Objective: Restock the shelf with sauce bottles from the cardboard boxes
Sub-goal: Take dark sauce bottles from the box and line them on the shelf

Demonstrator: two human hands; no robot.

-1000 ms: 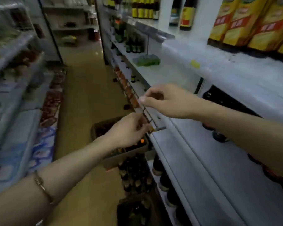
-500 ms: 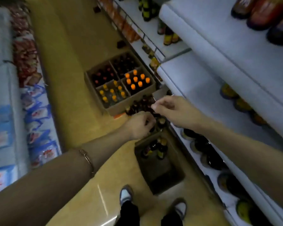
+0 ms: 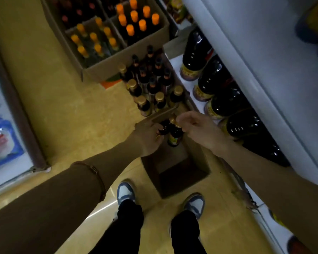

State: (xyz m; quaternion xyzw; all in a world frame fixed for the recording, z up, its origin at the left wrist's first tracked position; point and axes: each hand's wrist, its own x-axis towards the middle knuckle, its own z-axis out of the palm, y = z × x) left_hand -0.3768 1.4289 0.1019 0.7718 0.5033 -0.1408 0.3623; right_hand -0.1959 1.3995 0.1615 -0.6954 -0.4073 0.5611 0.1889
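1. Hands meet over a small open cardboard box [image 3: 195,154] on the floor, just in front of the person's shoes [image 3: 126,191].
2. The left hand [image 3: 148,137] has its fingers curled round a dark sauce bottle [image 3: 163,128] at the far end of that box, holding it near the shoulder.
3. The right hand [image 3: 196,128] pinches the gold cap of a second sauce bottle [image 3: 174,136], which stands upright just beside the first; its yellow label shows below the fingers.
4. The near part of the small box shows only its dark bottom.
5. Loose bottles with gold and dark caps [image 3: 151,85] stand in a tight cluster on the floor just beyond the small box, touching one another.
6. Farther on sits a large divided carton [image 3: 106,70]; one compartment holds orange-capped bottles [image 3: 136,17], another yellow-capped ones [image 3: 94,39], and a third holds dark bottles that are too dim to tell apart.
7. On the right, the bottom shelf [image 3: 176,63] carries a row of large dark jugs with yellow labels [image 3: 217,79], lying side by side and touching.
8. Above them juts the white edge of the next shelf [image 3: 246,61], with blurred goods on top at the upper right.
9. A thin bracelet [image 3: 95,170] circles the left forearm.
10. Blue and white packaged goods [image 3: 2,140] fill the low rack across the aisle on the left, well apart from the boxes.
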